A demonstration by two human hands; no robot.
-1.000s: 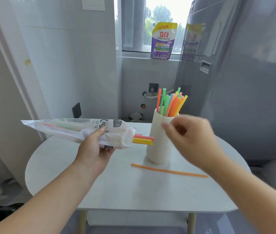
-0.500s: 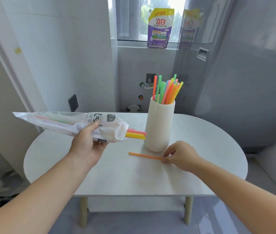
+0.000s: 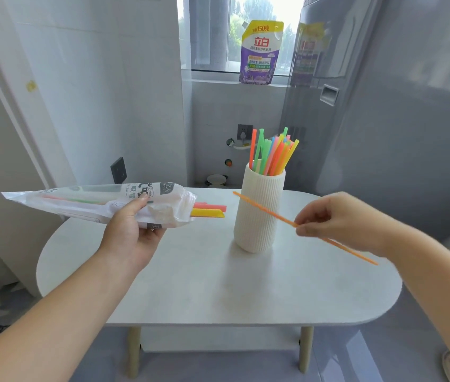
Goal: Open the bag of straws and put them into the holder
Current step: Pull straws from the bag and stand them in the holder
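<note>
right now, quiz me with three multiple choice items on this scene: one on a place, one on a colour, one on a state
1. Where does the ribbed holder stand?
A on the windowsill
B on the table
C on the floor

2. What colour is the straw that the right hand pinches?
A blue
B black
C orange

3. How is the bag that the left hand holds?
A open, with straw ends sticking out
B sealed shut
C lying flat on the table

Answers: 1 B, its base rests on the white tabletop; 2 C, the thin straw it pinches is plainly orange; 3 A, a red end and a yellow end poke out of the bag's mouth.
</note>
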